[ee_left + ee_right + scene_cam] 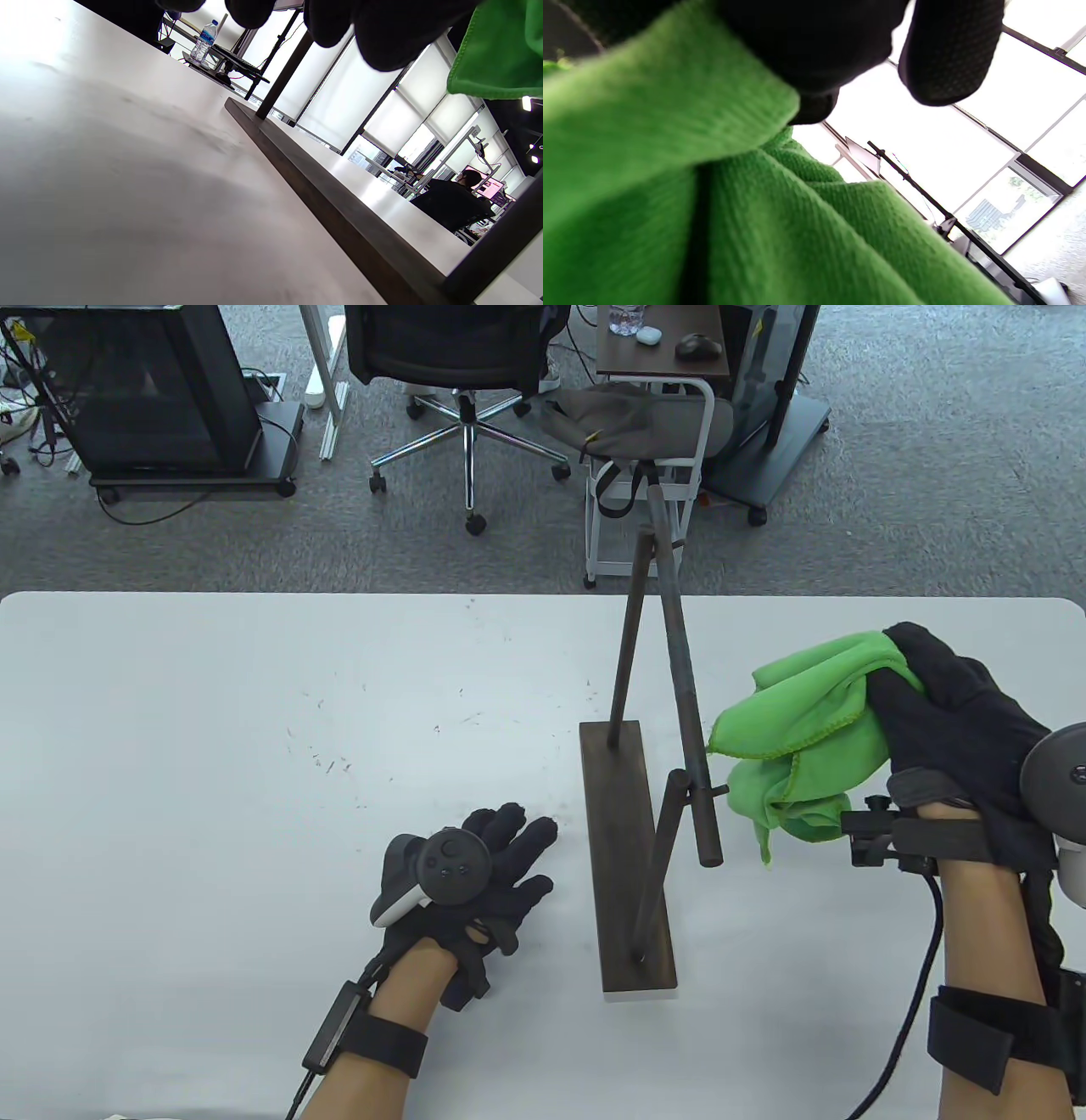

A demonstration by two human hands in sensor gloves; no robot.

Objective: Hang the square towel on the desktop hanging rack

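The towel [797,738] was found bunched in the right hand [959,729], fingers closed, just beside the rack [679,678] bar. The left hand [475,874] lay empty, fingers spread. Bunched cloth was judged likely to slide off.

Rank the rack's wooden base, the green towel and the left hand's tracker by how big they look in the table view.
1. rack's wooden base
2. green towel, bunched and raised nearer the camera in the right hand, so close to the base
3. tracker on the left hand
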